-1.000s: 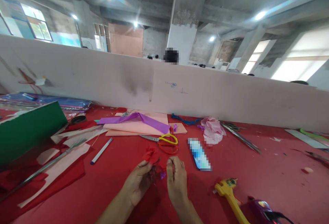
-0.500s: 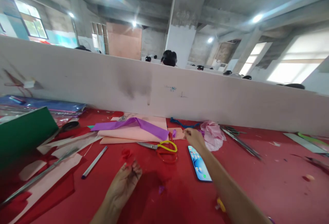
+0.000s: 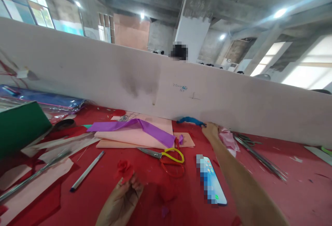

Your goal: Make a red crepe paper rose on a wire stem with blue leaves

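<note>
My left hand (image 3: 123, 198) is closed low in the middle of the view, pinching a small red paper flower (image 3: 123, 168) above the red tabletop. My right arm stretches far forward. My right hand (image 3: 210, 130) sits at the foot of the pink partition (image 3: 166, 84), on the end of a blue crepe strip (image 3: 189, 120) and beside a crumpled pink paper wad (image 3: 228, 139). Its fingers are curled, and what they hold is hidden. A phone (image 3: 211, 181) lies just left of my right forearm.
Yellow-handled scissors (image 3: 166, 154) lie by a stack of pink sheets (image 3: 135, 136) with a purple strip (image 3: 135, 126) across it. A pen (image 3: 86, 171), metal rods (image 3: 33, 175), paper scraps and a green sheet (image 3: 20, 125) fill the left. Long metal scissors (image 3: 259, 156) lie to the right.
My right hand left the red flower and reached forward past the phone to the blue strip at the partition. My left hand kept the flower. The view shifted slightly.
</note>
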`<state>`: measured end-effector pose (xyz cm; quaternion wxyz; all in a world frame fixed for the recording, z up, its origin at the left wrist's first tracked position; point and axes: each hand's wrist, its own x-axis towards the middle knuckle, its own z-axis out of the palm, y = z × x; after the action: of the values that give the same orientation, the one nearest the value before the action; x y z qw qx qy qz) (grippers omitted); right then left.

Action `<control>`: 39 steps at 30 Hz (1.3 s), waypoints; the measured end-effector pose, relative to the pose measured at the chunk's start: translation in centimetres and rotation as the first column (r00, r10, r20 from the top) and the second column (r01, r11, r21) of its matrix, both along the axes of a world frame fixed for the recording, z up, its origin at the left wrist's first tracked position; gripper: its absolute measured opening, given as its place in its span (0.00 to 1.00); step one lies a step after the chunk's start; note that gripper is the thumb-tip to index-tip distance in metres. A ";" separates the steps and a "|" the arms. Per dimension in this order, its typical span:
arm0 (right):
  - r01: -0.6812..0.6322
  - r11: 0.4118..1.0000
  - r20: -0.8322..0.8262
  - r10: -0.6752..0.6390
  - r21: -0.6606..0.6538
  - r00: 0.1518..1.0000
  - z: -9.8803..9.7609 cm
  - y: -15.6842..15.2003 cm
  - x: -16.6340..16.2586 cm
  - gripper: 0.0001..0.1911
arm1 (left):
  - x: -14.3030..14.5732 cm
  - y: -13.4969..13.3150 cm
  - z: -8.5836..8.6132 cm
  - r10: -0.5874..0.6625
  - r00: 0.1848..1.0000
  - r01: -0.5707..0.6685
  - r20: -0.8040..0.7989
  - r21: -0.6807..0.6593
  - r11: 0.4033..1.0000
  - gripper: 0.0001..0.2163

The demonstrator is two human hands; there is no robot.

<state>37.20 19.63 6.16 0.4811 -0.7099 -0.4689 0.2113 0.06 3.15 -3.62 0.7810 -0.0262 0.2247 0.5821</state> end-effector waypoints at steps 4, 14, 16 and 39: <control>-0.170 0.985 -0.210 0.169 0.017 0.963 4.7 -1.3 -3.9 0.16 | 0.3 -0.6 1.4 -0.008 0.997 0.006 -0.081 -0.021 1.000 0.10; -0.245 0.943 -0.693 0.331 0.224 0.641 4.1 -17.4 -18.3 0.16 | 1.0 -6.9 8.4 -0.123 0.992 0.128 -0.041 0.175 0.976 0.11; -0.188 0.955 -0.751 0.297 0.230 0.590 2.4 -19.7 -20.2 0.16 | 0.9 -8.7 8.8 -0.106 0.994 0.110 -0.034 0.166 0.980 0.13; -0.108 0.993 -0.777 0.033 -0.045 0.628 -5.1 -22.7 -23.2 0.11 | -5.3 -13.9 5.0 0.113 0.929 -0.128 -0.351 -0.020 0.992 0.10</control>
<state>14.02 -3.07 1.03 0.5958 -0.5516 -0.2347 0.5345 -5.23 -10.74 1.38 0.6909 0.0472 0.3702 0.6192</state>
